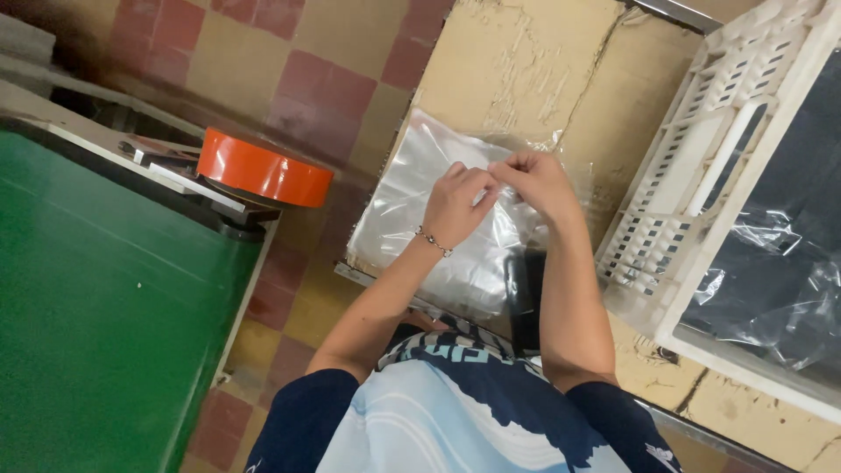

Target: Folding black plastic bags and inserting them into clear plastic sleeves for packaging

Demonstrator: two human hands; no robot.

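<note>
Two hands, head view: left hand (pixel 455 206) & right hand (pixel 536 182) meet, each grip pinched on top edge of clear plastic bag (pixel 420 219). Rest of bag spreads under & below grips, on cardboard-covered counter (pixel 526 70); white crate (pixel 701 175) right of them.

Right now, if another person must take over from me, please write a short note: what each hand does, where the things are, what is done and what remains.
Left hand: fingers pinched on the top clear plastic bag.
Right hand: pinching the same bag's edge, close beside the left.
The bags lie in a stack on the cardboard.
White plastic crate stands to the right, with dark contents and loose plastic.
Done: bag edge gripped.
Left: the bag is not yet lifted from the stack.
</note>
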